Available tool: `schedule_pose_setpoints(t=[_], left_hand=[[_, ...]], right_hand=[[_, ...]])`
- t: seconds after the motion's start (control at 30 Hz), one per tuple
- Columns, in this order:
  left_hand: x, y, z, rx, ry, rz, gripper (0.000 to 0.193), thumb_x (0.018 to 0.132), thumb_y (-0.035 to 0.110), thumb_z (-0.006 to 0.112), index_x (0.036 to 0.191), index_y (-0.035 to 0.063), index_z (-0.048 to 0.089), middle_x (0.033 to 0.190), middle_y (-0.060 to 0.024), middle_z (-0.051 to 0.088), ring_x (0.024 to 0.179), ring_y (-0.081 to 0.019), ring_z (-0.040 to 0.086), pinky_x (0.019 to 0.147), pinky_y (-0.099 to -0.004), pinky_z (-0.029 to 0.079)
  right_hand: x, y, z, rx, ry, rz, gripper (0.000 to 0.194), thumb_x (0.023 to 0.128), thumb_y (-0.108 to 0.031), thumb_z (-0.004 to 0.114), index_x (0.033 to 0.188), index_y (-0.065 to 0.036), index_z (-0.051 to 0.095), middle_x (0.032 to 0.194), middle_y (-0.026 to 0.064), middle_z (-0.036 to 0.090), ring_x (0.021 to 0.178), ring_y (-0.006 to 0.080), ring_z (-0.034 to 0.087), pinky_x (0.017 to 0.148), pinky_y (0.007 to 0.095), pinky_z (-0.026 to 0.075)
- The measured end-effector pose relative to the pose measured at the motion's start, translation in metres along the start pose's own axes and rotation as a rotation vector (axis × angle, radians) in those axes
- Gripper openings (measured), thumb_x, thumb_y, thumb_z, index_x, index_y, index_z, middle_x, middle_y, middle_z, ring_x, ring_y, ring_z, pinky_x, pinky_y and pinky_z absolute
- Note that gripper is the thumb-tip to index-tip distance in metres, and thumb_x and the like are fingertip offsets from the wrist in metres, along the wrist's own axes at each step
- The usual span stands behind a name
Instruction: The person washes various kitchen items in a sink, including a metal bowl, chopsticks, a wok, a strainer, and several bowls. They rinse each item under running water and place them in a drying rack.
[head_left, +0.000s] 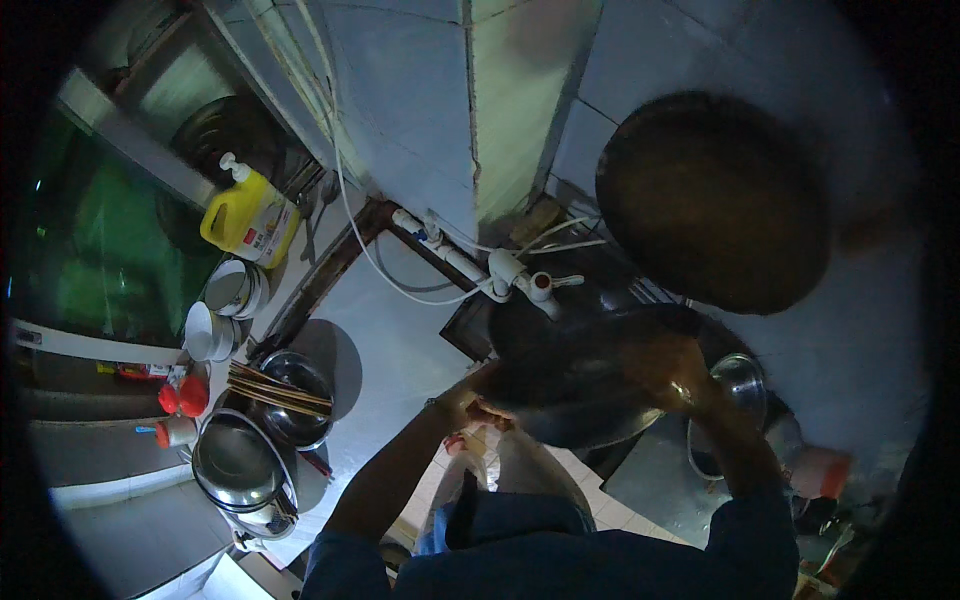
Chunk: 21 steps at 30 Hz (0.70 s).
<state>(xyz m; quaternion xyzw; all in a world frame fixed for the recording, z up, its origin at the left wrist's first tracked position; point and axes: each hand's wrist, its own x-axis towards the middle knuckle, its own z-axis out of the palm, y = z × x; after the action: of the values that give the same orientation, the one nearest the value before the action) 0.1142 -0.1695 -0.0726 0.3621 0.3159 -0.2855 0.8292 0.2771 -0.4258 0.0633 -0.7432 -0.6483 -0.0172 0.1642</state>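
A large dark wok (570, 397) is tilted in front of my body, with its near rim by my thighs. My left hand (478, 409) grips the wok's left rim. My right hand (667, 371) is over the wok's right side, blurred and in shadow. Whether its fingers hold anything cannot be made out. Just beyond the wok, a white plastic tap (529, 285) juts out on a white pipe.
A big round dark pan or lid (712, 202) stands against the wall. Right of the wok is a metal bowl (739, 382). On the left counter are chopsticks (281, 391), steel pots (236, 461), white bowls (210, 330) and a yellow pump bottle (251, 217). A white hose (346, 187) hangs down.
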Motion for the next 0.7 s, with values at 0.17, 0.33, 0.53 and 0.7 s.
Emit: schedule_pose_setpoints(t=[0.17,0.33,0.53,0.7], left_hand=[[0.054,-0.074,-0.087,-0.312,-0.092,-0.135,0.025,0.081,0.003,0.055,0.105,0.003,0.056,0.103,-0.0087,0.057,0.092,-0.0176,0.055,0.082,-0.0298,0.047],[-0.009,-0.059,-0.012,0.06,0.219,0.191,0.039,0.074,0.013,0.055,0.111,0.0011,0.048,0.092,-0.0142,0.057,0.072,-0.0257,0.06,0.057,-0.0304,0.05],[0.0,-0.117,-0.013,0.634,0.474,0.644,0.048,0.073,0.011,0.053,0.118,-0.0028,0.043,0.111,-0.0218,0.051,0.101,-0.0356,0.051,0.085,-0.0371,0.041],[0.003,-0.141,-0.014,0.486,0.497,0.71,0.046,0.074,0.018,0.062,0.114,0.0014,0.047,0.103,-0.0126,0.052,0.097,-0.026,0.05,0.077,-0.0352,0.044]], right_hand=[[-0.074,-0.03,0.013,0.136,-0.123,0.077,0.026,0.068,-0.028,0.066,0.085,-0.01,0.059,0.095,0.0094,0.059,0.089,0.0255,0.056,0.076,0.0416,0.044],[-0.102,-0.052,0.032,0.243,-0.689,0.447,0.037,0.065,-0.031,0.07,0.093,-0.009,0.059,0.102,0.0115,0.057,0.099,0.0288,0.052,0.088,0.0412,0.039],[-0.116,-0.02,0.123,0.543,-0.302,0.372,0.044,0.076,-0.024,0.064,0.114,-0.004,0.052,0.112,0.0136,0.054,0.11,0.0291,0.047,0.097,0.0385,0.034],[-0.004,0.022,0.191,1.566,0.108,1.016,0.042,0.087,-0.023,0.053,0.121,-0.001,0.045,0.114,0.0092,0.054,0.102,0.0212,0.052,0.09,0.0345,0.041]])
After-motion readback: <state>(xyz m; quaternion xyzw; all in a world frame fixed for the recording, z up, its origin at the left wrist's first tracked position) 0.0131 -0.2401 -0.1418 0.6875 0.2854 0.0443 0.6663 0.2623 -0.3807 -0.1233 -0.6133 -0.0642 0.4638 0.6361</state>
